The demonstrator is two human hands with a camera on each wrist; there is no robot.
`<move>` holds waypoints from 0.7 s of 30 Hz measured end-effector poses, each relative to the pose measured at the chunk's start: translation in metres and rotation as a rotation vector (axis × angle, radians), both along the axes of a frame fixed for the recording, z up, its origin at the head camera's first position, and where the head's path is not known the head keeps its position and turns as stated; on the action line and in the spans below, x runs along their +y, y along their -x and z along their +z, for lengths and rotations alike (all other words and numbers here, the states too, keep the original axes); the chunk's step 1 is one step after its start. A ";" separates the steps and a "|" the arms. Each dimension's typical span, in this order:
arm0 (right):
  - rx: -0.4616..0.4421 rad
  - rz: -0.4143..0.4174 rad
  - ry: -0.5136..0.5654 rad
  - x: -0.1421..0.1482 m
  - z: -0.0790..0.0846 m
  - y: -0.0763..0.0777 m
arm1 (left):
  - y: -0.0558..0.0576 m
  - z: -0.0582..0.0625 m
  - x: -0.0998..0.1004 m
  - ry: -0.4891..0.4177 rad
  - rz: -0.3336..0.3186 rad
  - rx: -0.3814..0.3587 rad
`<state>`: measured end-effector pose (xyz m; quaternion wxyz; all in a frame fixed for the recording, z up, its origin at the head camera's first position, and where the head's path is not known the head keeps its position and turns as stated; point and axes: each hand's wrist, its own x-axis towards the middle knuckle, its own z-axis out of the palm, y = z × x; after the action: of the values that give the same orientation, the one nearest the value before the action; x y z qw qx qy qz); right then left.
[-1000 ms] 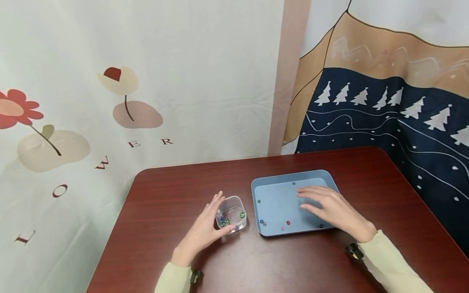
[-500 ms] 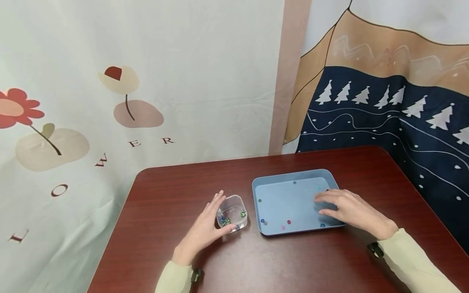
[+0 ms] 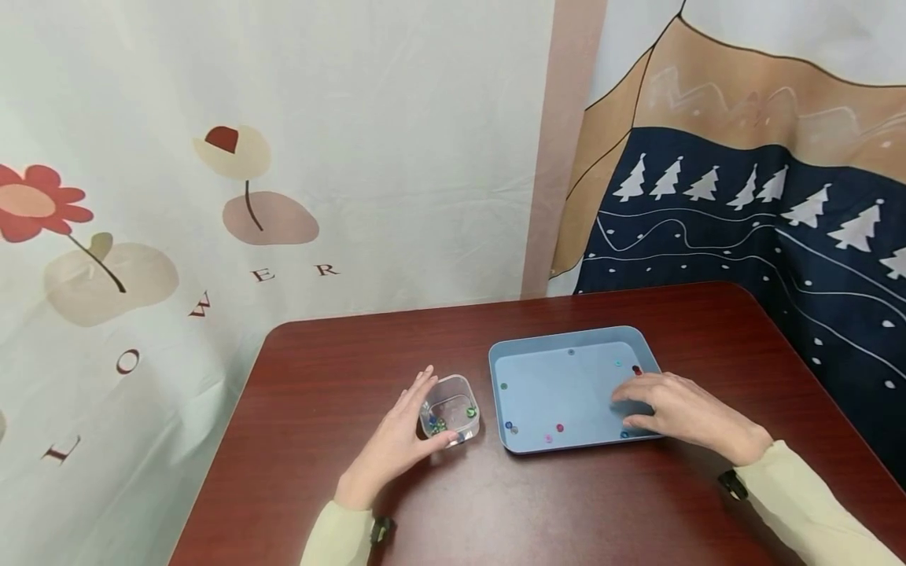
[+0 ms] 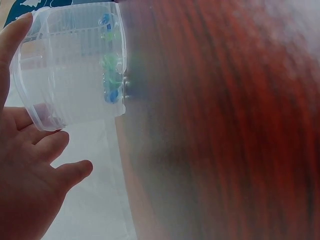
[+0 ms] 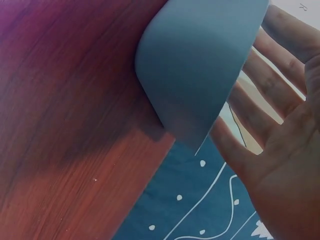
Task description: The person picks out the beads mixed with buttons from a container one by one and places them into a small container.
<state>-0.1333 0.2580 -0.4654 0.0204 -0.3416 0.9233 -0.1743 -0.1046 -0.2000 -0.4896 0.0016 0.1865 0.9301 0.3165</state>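
In the head view my left hand (image 3: 396, 440) curves round a small clear plastic container (image 3: 460, 391), thumb at its near side and fingers along its left. The container stands upright on the table; small green and blue glassy pieces (image 4: 111, 65) show at its bottom in the left wrist view. My right hand (image 3: 690, 413) reaches over the right side of a blue tray (image 3: 545, 393), thumb and fingers apart, fingertips low inside. The tray wall (image 5: 195, 65) hides those fingertips in the right wrist view. Close by are a dark red piece (image 3: 636, 369) and a blue one (image 3: 624, 434).
More small round pieces lie scattered in the tray, among them a teal one (image 3: 618, 363), a red one (image 3: 560, 428) and a pink one (image 3: 548, 439). Both things rest on a dark red-brown wooden table (image 3: 354, 354). Printed curtains (image 3: 396, 157) hang behind it.
My right hand has moved rightward across the tray and lowered slightly, uncovering the teal and dark red pieces. The left hand stays at the container.
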 end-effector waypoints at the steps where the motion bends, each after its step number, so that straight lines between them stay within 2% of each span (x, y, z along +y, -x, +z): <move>1: -0.005 0.003 -0.006 0.000 0.000 0.000 | 0.000 0.000 0.000 -0.001 -0.001 0.000; 10: -0.061 0.023 -0.044 0.001 -0.004 0.003 | 0.001 0.001 0.002 0.002 -0.018 0.003; 21: -0.061 0.080 -0.069 -0.004 -0.009 0.010 | -0.002 0.001 0.001 0.009 -0.008 0.011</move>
<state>-0.1433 0.2544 -0.4743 0.0675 -0.3720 0.9133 -0.1516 -0.1030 -0.1993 -0.4881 -0.0016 0.1920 0.9307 0.3113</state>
